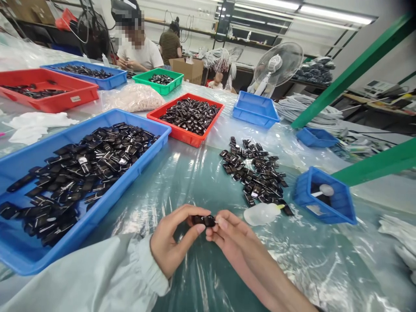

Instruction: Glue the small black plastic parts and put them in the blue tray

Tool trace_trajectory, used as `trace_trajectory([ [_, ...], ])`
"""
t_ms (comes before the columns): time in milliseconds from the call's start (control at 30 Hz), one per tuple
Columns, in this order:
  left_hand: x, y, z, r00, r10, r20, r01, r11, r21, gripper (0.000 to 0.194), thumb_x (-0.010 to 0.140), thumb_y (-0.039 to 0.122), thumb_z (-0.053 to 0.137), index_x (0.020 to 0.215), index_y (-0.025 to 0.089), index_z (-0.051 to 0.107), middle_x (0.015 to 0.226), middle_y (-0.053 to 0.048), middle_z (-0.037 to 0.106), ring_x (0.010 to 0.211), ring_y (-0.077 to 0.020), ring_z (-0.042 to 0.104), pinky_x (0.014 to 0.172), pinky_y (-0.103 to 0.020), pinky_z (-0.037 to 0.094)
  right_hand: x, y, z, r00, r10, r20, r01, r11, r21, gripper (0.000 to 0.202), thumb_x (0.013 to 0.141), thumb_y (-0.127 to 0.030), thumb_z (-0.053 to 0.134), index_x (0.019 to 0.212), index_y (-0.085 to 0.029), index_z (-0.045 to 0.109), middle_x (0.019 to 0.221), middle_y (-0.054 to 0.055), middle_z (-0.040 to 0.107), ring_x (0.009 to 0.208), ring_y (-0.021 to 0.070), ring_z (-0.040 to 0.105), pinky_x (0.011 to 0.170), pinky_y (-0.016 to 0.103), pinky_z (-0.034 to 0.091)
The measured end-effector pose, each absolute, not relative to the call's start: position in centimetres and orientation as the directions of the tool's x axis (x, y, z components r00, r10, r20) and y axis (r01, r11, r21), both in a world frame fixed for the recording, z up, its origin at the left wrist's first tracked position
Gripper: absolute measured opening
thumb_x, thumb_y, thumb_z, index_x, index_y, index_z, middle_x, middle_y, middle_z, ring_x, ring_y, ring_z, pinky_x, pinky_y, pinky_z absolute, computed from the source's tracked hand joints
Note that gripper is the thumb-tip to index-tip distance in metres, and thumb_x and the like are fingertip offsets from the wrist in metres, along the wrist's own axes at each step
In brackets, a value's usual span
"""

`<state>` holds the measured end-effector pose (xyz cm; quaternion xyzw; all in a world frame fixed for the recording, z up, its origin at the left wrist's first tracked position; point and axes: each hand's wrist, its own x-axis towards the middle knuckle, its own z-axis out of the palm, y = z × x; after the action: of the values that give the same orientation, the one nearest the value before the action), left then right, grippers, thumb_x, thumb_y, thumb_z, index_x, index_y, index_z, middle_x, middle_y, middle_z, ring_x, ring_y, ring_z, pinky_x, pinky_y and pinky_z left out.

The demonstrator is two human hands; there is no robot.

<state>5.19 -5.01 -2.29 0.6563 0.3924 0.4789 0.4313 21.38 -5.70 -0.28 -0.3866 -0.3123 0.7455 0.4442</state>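
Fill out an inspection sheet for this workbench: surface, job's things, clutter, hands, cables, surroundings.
Surface: table covered in clear plastic sheeting, wrinkled and shiny.
Job's things: small black part pinched between both hands; loose pile of black parts to the right; large blue tray of the same parts on the left.
Clutter: white squeeze bottle lying on its side; small blue bin; red tray; white cloths.
Hands: left hand and right hand both grip the part.
Cables: white cable bundles at the far right.
Surroundings: desk fan; seated people across the table.
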Motion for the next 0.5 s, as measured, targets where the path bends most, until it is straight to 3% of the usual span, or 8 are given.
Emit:
trace_trajectory([
  [267, 5.1, -5.4, -2.1, 0.275, 0.894, 0.354, 0.110, -0.395, 0.912, 0.020, 0.089, 0.013, 0.053, 0.104, 0.022, 0.064, 0.093, -0.004, 0.065, 0.082, -0.0160, 0.060, 0.071, -0.025, 0.047, 22.0, -5.9, 0.4, -0.397, 0.867, -0.302, -0.444, -0.470, -0.763, 0.009, 0.083, -0.027, 0.064, 0.084, -0.022, 0.057, 0.078, -0.002, 0.058, 0.078, 0.0127, 0.059, 0.078, 0.027, 0.045],
  [500, 5.2, -6.3, -1.3, 0.286, 0.869, 0.404, 0.192, -0.465, 0.864, 0.026, 0.087, 0.005, 0.052, 0.104, 0.021, 0.063, 0.096, -0.003, 0.065, 0.088, -0.0130, 0.061, 0.078, -0.018, 0.047, 22.1, -6.3, 0.2, -0.482, 0.820, -0.308, -0.444, -0.532, -0.721, 0.017, 0.081, -0.029, 0.065, 0.091, -0.019, 0.054, 0.085, 0.000, 0.060, 0.084, 0.0141, 0.061, 0.087, 0.032, 0.042],
])
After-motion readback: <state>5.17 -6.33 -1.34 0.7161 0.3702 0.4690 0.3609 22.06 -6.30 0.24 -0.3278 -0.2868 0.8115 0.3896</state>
